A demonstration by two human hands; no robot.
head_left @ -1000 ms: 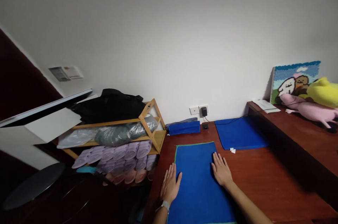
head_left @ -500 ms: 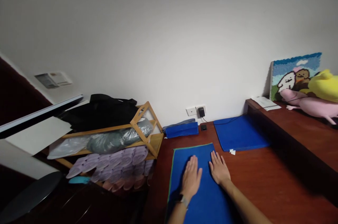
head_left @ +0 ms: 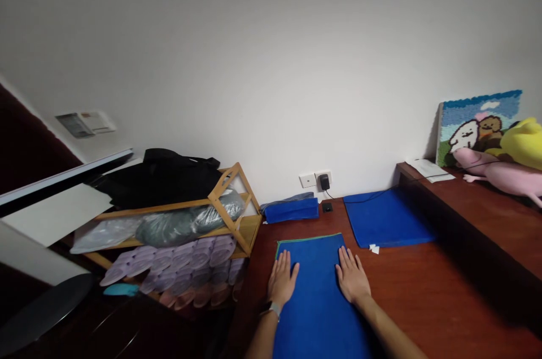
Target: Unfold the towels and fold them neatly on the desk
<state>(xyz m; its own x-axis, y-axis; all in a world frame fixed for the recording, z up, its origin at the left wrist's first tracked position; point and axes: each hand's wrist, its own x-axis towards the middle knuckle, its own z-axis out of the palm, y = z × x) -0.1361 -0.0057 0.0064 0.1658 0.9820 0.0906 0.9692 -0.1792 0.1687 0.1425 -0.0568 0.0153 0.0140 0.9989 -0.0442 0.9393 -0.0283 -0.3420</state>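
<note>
A blue cloth (head_left: pixel 317 297) with a green-stitched edge lies flat on the reddish-brown table (head_left: pixel 406 285). On its left edge my left hand (head_left: pixel 282 280) rests palm down, fingers stretched, with a watch at the wrist. My right hand (head_left: pixel 353 278) lies flat across the cloth's right edge, fingers a little apart. Neither hand holds anything.
Behind lie a folded blue cloth (head_left: pixel 292 210) and another flat blue cloth (head_left: pixel 385 218) with a white tag. A charger (head_left: pixel 324 181) is plugged into the wall. A wooden rack (head_left: pixel 248 232) stands left; a pink plush (head_left: pixel 499 173) sits on the raised ledge at right.
My left hand has moved left, from the middle of the cloth to its left edge. My right hand stays at the right edge. The view has shifted slightly.
</note>
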